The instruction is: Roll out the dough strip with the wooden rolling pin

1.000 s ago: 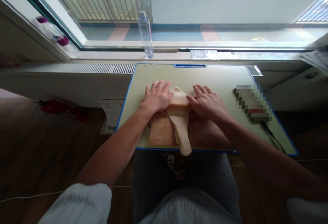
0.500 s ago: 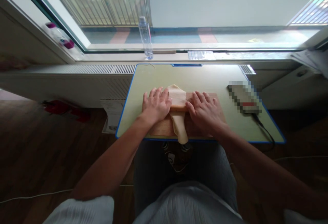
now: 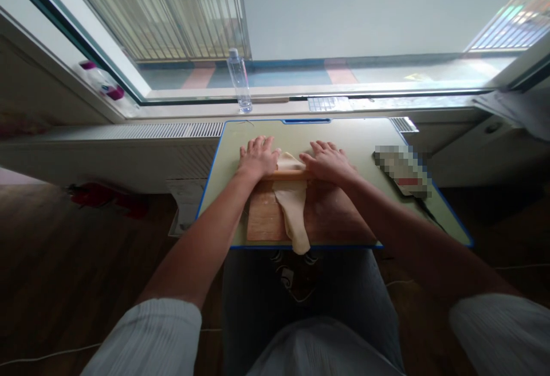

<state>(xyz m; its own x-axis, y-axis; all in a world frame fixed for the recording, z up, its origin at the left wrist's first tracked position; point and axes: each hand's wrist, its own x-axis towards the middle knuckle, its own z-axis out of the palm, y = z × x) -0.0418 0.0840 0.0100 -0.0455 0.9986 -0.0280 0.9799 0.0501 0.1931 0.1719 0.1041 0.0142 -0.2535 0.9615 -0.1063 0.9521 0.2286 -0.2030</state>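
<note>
Had the dough [image 3: 294, 210] spread, by the look of it, into a long, uneven strip on the wooden board [image 3: 266, 218], itself set on the pale green worktop [image 3: 354, 133]. Found the strip passing crosswise under the rolling pin [image 3: 290, 175], with a pointed far end just beyond the pin and a narrow near end lapping past the near edges of board and worktop. Had the left hand [image 3: 259, 158] resting over the pin's left part and the right hand [image 3: 329, 162] over its right part, both with fingers stretched forward and spread, not curled into a grip.

Judged the rolling well under way but probably unfinished: strip formed, yet irregular in outline, with the pin not yet lifted off. Took an even width, at least, to be lacking.

Could not see the dough directly beneath the pin, nor judge thickness from above. Lost the pin's ends under the hands, and part of the board's right side behind the right forearm [image 3: 395, 230]. Could not make out details of the device [image 3: 401, 172] at the worktop's right, masked by coarse blocks, nor follow its cord [image 3: 429, 213] far. Found only dim, small shapes below the worktop.
</note>
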